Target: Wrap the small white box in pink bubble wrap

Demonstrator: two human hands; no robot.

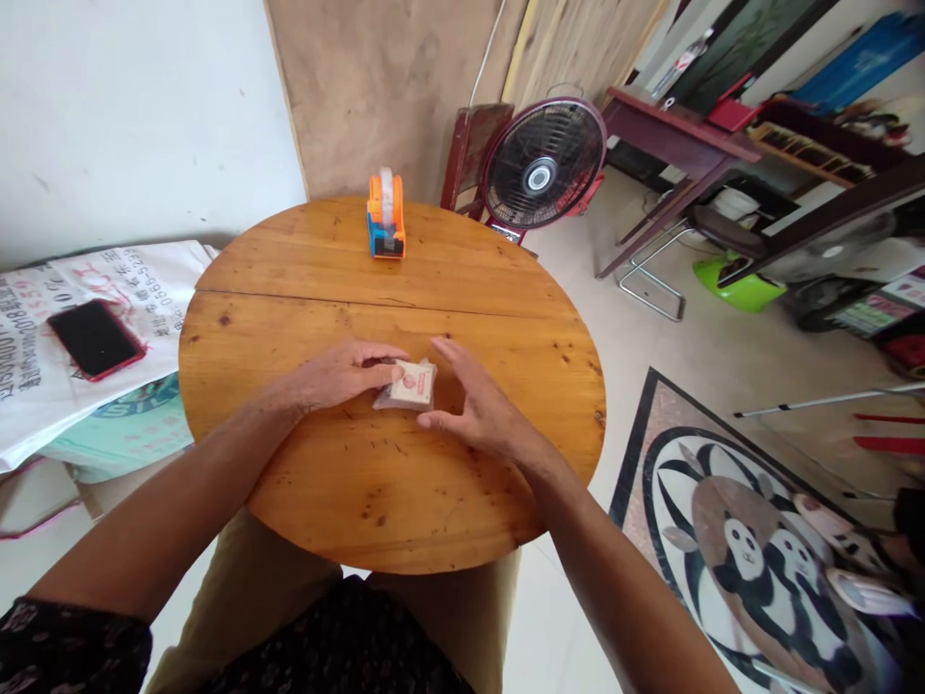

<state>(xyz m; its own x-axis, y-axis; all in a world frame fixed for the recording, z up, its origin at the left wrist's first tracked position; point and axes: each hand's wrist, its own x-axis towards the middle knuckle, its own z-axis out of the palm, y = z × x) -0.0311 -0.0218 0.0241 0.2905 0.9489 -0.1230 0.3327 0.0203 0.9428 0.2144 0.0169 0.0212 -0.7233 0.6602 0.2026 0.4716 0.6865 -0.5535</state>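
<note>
A small clear-wrapped packet (410,387) with a red mark lies in the middle of the round wooden table (303,289). My left hand (339,371) rests flat beside it, fingertips pinching the packet's left edge. My right hand (473,405) is open, fingers stretched out, with the thumb touching the packet's lower right side. An orange and blue tape dispenser (385,216) stands at the far edge of the table, well away from both hands.
A red-framed fan (543,166) stands behind the table on the right. A dark phone (96,337) lies on printed white sacks (43,366) at the left. A dark red desk (672,135) and a panda floor mat (752,549) are at the right.
</note>
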